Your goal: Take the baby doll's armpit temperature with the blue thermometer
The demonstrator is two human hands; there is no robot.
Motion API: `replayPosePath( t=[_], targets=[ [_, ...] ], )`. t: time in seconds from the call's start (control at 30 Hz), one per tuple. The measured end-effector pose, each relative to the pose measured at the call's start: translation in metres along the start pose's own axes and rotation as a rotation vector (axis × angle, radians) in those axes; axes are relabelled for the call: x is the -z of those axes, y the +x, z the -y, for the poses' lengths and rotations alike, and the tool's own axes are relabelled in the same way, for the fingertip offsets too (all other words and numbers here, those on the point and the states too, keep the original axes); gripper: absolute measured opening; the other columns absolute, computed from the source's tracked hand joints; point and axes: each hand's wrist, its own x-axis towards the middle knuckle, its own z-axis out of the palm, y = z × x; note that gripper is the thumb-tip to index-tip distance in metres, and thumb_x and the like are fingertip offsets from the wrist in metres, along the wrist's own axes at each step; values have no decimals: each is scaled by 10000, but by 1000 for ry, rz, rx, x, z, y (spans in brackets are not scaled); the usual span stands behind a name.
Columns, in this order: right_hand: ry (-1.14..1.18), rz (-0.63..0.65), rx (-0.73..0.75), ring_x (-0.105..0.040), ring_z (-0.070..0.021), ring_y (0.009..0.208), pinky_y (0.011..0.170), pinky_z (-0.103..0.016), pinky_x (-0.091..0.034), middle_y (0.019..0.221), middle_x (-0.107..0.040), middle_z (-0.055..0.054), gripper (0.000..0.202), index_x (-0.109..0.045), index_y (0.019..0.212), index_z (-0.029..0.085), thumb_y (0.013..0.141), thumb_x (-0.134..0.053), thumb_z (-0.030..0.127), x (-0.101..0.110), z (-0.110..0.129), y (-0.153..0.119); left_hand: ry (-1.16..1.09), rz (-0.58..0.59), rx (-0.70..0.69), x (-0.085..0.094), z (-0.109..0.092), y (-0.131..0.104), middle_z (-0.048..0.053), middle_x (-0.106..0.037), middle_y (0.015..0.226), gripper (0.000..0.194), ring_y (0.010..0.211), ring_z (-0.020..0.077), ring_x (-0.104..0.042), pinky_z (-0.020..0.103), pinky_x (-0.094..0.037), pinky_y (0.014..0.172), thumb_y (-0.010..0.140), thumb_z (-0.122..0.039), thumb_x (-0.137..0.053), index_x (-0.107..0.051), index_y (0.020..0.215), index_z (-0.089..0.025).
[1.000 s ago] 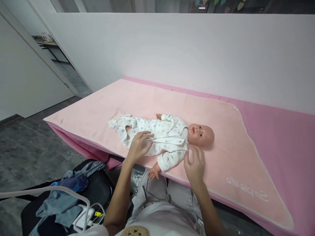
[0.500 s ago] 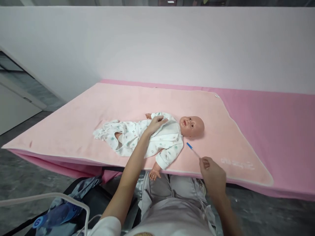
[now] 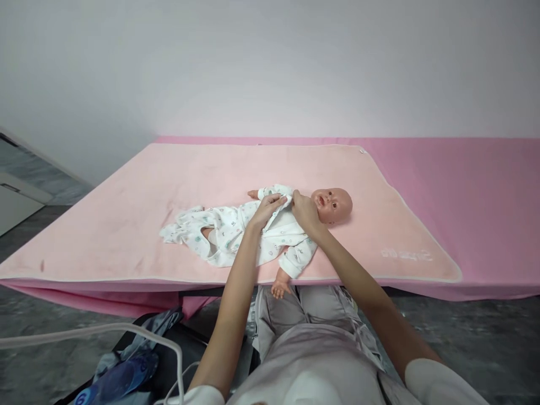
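A baby doll [image 3: 333,205] lies on its back, head to the right, dressed in a white printed baby outfit [image 3: 230,228]. My left hand [image 3: 269,207] rests at the doll's chest, fingers closed on the raised front edge of the outfit. Close beside it, my right hand [image 3: 304,209] is at the neckline below the doll's chin, its fingers curled against the cloth. Whatever is between the right fingers is hidden by the hand and fabric. One doll arm reaches past the near table edge, its hand [image 3: 280,287] hanging over.
A peach mat [image 3: 202,169] lies under the doll on a pink table cover [image 3: 464,197]. A pale wall [image 3: 270,67] stands behind. At lower left are a blue-tinted bottle [image 3: 122,379], a dark bag and a white cable [image 3: 105,327].
My right hand has moved up and left from the mat to the doll's neckline. The slim white stick with a blue end it held is out of sight. The outfit's front edge is raised.
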Motion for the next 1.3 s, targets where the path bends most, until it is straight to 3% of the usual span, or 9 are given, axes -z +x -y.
replayPosePath(
  t=[0.23,0.43,0.57,0.77,0.83,0.93,1.0,1.13,1.3],
  targets=[
    [-27,40,-28,-613,-229,703,586,-281,-393,784,-657,-119,251,-455,1007,128,805,-355,19,-7,2,2,95,95,-39,0,-4,-4,-27,-452,528,327,504,86,-381,224,-288,493,733,-441,-620,-591,613,-138],
    [165,-194,118,-549,-252,1002,807,-351,-451,1096,-593,-154,413,-390,1217,116,805,-398,94,-1,-5,-58,349,210,-154,-10,-10,-13,42,-634,711,331,696,158,-555,254,-405,645,770,-445,-576,-692,702,-142],
    [147,-210,246,-487,-258,1086,914,-410,-413,1195,-538,-140,454,-436,1235,137,781,-437,113,-6,-19,-101,639,199,-189,-20,-14,-17,38,-664,770,336,735,170,-577,262,-409,671,797,-463,-538,-723,737,-189],
    [89,-243,279,-511,-232,1003,862,-373,-422,1073,-590,-109,362,-556,1097,154,777,-421,53,-12,-30,-97,782,349,-141,-11,-42,-1,13,-676,706,340,642,164,-584,257,-406,634,809,-456,-528,-703,986,-225],
    [77,-267,284,-520,-222,963,839,-361,-422,1017,-606,-95,310,-584,1026,170,796,-412,54,-14,-31,-93,633,279,-200,-2,-45,14,42,-689,882,398,722,170,-606,253,-428,657,821,-474,-508,-656,1081,-211],
    [79,-301,290,-522,-212,936,824,-347,-416,967,-614,-87,266,-600,970,174,827,-399,74,-19,-31,-96,510,-191,-363,11,-27,38,88,-600,1170,437,992,196,-570,275,-436,783,886,-463,-389,-585,1161,-186],
    [90,-324,291,-522,-209,924,816,-342,-411,945,-616,-88,259,-601,974,165,843,-392,88,-20,-30,-99,679,-336,-301,17,-5,49,104,-546,1254,438,1140,223,-486,337,-368,930,897,-436,-375,-541,1212,-181],
    [106,-371,246,-514,-209,897,817,-349,-394,915,-610,-93,252,-609,984,163,871,-386,125,-16,-19,-88,1109,-118,-51,20,27,52,136,-595,1172,480,1151,313,-466,486,-249,989,871,-503,-377,-558,1201,-206],
    [147,-355,141,-495,-207,916,844,-336,-376,934,-594,-91,281,-609,1000,159,884,-356,125,-25,-2,-50,1312,-64,19,19,21,45,161,-595,1137,589,1096,371,-466,529,-271,920,804,-634,-370,-592,1161,-223]
  ],
)
